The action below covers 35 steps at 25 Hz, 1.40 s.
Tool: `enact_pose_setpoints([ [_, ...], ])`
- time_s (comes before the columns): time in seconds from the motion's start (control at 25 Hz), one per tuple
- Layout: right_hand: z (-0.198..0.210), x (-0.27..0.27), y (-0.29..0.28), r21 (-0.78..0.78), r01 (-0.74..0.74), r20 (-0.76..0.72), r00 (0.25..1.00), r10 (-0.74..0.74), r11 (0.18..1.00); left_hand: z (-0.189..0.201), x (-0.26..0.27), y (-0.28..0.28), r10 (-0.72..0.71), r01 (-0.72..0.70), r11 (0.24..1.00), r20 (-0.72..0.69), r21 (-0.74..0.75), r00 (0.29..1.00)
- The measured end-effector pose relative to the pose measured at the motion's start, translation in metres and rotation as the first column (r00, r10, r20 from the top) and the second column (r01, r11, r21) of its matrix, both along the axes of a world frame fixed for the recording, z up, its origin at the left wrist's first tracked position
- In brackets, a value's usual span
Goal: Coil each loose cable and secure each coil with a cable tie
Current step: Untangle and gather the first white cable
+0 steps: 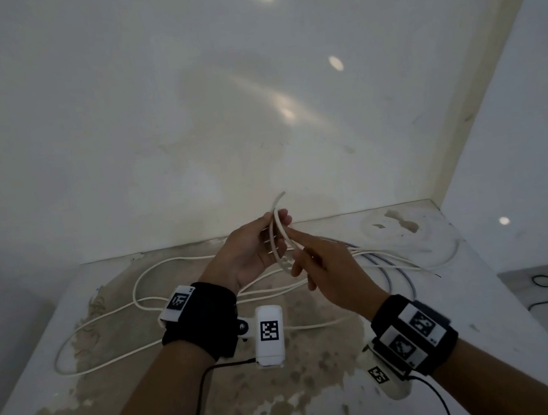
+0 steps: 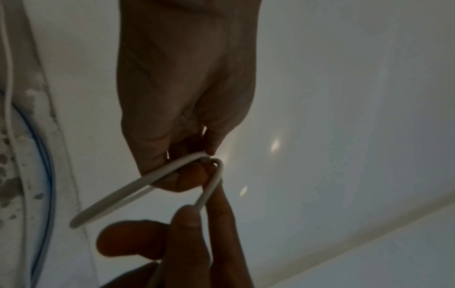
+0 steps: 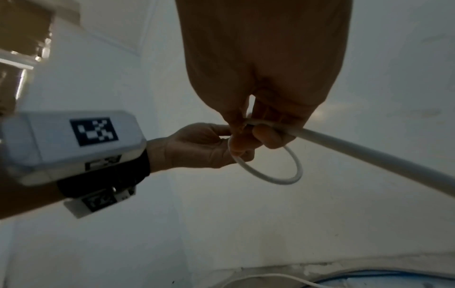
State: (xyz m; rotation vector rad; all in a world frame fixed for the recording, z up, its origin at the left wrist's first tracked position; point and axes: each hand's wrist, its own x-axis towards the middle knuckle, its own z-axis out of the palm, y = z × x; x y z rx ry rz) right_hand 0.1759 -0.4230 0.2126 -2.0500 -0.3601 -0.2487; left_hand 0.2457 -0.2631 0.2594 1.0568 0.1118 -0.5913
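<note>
We have both hands up above the worn, stained white tabletop (image 1: 484, 302), and between them is the thin round white cable (image 1: 278, 238), bent into a small loop. Our left hand (image 1: 246, 248) has its fingers curled in, and the loop's top passes between its fingertips (image 2: 189, 181), pinched there; the free end of the cable curves up past them, away from the tabletop. Our right hand (image 1: 328, 269) comes in from the other side: its forefinger and thumb (image 2: 187, 218) close on the same cable just below the left hand's pinch, while the other fingers hang loosely curled. From the right wrist view, the cable crosses under our right fingers (image 3: 270, 134) and runs out thick and straight toward the camera, with the loop (image 3: 283, 171) hanging beneath the two hands, clear of the tabletop. On the tabletop under the hands, the rest of the white cable sprawls in long slack curves (image 1: 113, 316), and a thin blue cable (image 1: 390, 269) lies tangled among them on the right side.
</note>
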Motion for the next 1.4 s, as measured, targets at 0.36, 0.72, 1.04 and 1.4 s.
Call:
enact_pose_setpoints([
  [0.36, -0.021, -0.004, -0.012, 0.138, 0.112, -0.214, 0.974, -0.081, 0.984, -0.009, 0.005, 0.003, 0.025, -0.038, 0.955, -0.046, -0.294, 0.999],
  [0.72, -0.018, 0.008, -0.05, -0.142, 0.116, -0.184, 0.973, -0.142, 0.983, -0.014, -0.006, -0.002, -0.196, 0.143, 0.937, 0.142, 0.318, 0.97],
  [1.04, -0.011, 0.006, -0.054, -0.319, 0.072, -0.161, 0.978, -0.129, 0.945, -0.009, -0.016, -0.007, -0.414, 0.341, 0.863, 0.132, 0.373, 0.901],
  [1.4, 0.0, 0.01, -0.095, -0.301, -0.195, -0.313, 0.945, 0.096, 0.934, -0.008, 0.011, 0.032, -0.179, 0.015, 0.908, 0.354, 0.419, 0.918],
])
